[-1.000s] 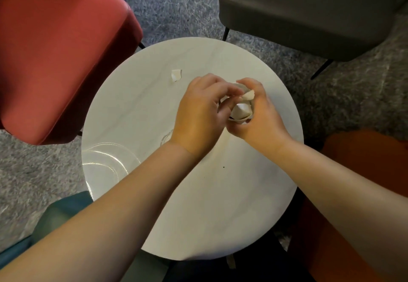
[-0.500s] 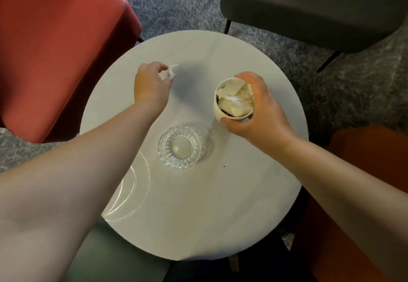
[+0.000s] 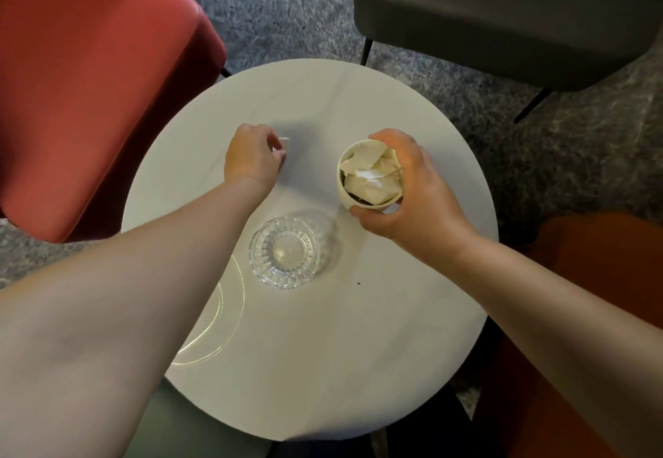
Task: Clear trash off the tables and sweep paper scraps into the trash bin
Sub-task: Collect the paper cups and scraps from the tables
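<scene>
This looks like a lounge or café seating corner: a small round white table (image 3: 358,350) stands on grey carpet (image 3: 287,9), ringed by upholstered chairs, a red chair (image 3: 89,80) at far left, a dark grey chair (image 3: 502,9) at far right, an orange seat (image 3: 592,278) near right.

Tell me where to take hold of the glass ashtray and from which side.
Grip the glass ashtray by its thick ribbed rim, coming straight down from above with fingers across opposite edges. It sits low and flat on the table, and no handle shows. The left hand is nearer.
</scene>
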Demonstrator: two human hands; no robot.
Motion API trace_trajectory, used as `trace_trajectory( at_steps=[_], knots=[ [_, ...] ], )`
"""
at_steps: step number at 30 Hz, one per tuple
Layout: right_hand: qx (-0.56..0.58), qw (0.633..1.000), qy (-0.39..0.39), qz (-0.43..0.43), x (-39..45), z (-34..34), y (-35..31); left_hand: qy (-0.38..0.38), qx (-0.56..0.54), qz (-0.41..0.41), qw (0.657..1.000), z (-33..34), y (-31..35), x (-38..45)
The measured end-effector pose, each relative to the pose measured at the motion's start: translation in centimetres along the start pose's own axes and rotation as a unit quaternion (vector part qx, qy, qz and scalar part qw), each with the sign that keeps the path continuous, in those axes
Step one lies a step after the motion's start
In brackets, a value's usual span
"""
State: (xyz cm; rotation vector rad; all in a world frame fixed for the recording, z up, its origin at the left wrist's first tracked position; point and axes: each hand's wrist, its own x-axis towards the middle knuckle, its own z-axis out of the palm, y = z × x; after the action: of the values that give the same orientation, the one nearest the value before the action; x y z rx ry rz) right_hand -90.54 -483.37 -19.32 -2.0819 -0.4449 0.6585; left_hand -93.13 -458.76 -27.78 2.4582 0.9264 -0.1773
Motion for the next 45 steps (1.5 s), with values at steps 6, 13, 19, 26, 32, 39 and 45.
trace_trajectory(
  at_steps=[6, 13, 19, 26, 32, 39, 45],
  knots=[
    [0.002, 1.000, -0.002, -0.007, 0.0, 0.0, 0.0, -0.032, -0.043, -0.018, 0.998, -0.1, 0.2, -1.0],
    [0.007, 1.000, -0.005, -0.008, -0.3, -0.2, -0.1, -0.081, -0.002, 0.017, 0.997, 0.7, 0.5, -3.1],
    [0.000, 1.000, -0.003, -0.006, -1.1, -0.6, 0.0, -0.078, -0.012, 0.001, 0.997, 1.2, 0.2, -5.6],
    [-0.009, 1.000, 0.004, -0.003, -2.0, -0.9, 0.7, -0.063, -0.088, -0.036, 0.993, 0.9, 1.7, -7.2],
    [-0.004, 1.000, 0.006, -0.005, -2.6, -1.1, 1.1, 0.102, -0.274, 0.045, 0.955, -3.5, 7.3, -11.5],
    [0.020, 1.000, 0.009, -0.003, -3.1, -1.2, 1.5, 0.131, -0.167, 0.303, 0.929, -5.8, 11.5, -15.7],
    [0.017, 1.000, 0.018, 0.000, -3.4, -1.1, 1.7, 0.114, -0.109, 0.296, 0.942, -4.3, 11.1, -15.8]
  ],
)
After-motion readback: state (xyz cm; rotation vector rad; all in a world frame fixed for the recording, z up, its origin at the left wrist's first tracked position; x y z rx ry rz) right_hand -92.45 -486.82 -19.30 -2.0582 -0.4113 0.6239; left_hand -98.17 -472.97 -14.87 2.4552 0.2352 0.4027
